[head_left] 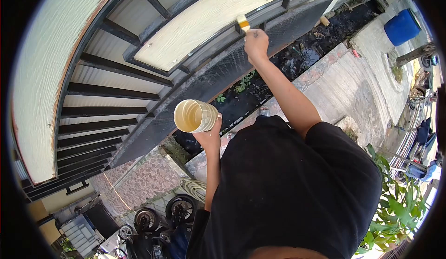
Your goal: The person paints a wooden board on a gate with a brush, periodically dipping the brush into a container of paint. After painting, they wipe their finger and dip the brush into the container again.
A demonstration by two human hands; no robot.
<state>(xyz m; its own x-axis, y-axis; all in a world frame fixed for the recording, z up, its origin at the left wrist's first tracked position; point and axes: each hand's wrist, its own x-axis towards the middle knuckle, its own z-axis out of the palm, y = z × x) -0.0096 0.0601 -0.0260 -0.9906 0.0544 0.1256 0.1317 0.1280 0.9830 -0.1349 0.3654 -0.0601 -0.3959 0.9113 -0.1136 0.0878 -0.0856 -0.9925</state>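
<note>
My right hand [256, 44] is closed round the handle of a paintbrush [243, 23]. The brush's pale bristles overlap the lower edge of a cream-coloured panel [204, 24] set in a dark metal gate [139, 75]. Lower down and to the left, my left hand [211, 136] grips a paint cup [189, 115] by its side. The cup is tilted so that its mouth and pale, coated inside show. A second cream panel [39, 82] curves along the far left of the gate.
Below the gate runs a dark, wet ditch [302, 52] beside a concrete path [346, 80]. A blue barrel [402, 27] stands at the upper right. Motorcycles [162, 235] are parked at the lower left, near a coiled hose [193, 189]. Leafy plants [395, 208] grow at the lower right.
</note>
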